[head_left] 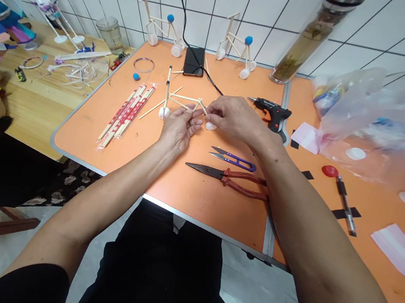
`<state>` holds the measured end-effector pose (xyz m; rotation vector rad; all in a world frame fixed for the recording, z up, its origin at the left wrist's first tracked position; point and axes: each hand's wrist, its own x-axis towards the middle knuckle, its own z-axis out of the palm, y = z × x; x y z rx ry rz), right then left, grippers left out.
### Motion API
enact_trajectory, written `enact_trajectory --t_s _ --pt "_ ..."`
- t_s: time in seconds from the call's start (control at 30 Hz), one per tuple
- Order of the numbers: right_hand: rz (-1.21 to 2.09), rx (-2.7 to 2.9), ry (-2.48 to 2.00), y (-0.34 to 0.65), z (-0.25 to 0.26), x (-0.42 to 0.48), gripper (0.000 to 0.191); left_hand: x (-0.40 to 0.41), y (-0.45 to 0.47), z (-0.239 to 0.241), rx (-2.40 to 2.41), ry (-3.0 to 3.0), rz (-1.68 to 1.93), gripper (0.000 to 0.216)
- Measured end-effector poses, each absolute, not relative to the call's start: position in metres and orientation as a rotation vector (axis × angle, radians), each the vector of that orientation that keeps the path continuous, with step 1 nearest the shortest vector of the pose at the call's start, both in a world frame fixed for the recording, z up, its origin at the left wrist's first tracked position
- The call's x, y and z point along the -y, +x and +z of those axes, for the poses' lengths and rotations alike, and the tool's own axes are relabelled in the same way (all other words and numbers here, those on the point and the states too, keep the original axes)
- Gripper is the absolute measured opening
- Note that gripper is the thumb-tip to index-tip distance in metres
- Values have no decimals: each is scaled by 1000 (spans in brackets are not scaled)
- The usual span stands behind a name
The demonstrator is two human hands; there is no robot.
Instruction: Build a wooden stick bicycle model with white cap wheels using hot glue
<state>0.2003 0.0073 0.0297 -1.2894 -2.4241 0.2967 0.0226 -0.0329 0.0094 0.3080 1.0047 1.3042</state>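
Your forearms (115, 191) are crossing the orange table's (139, 162) edge.
Left hand (180, 128) and right hand (231, 117) are pinching the pale wooden stick frame (179, 101) mid-table, red-handled pliers (236, 180) lying beside your right wrist.

Left arm: black short sleeve (30, 288), plain cloth, hem at the upper arm. Forearm bare from there to the left hand (178, 130). Right arm: forearm bare through to the right hand (235, 118). Lap: black trousers (156, 272), plain, softly creased, matching the sleeve.
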Motion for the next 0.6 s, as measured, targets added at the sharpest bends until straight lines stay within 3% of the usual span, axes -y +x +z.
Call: enact_trajectory --t_s 0.43,0.6 --pt "296 2420 -1305 200 28 -7 18 33 22 9 -1008 346 1314 15" --pt "318 2418 -1307 200 29 -6 16 33 22 8 -1008 332 1308 21"
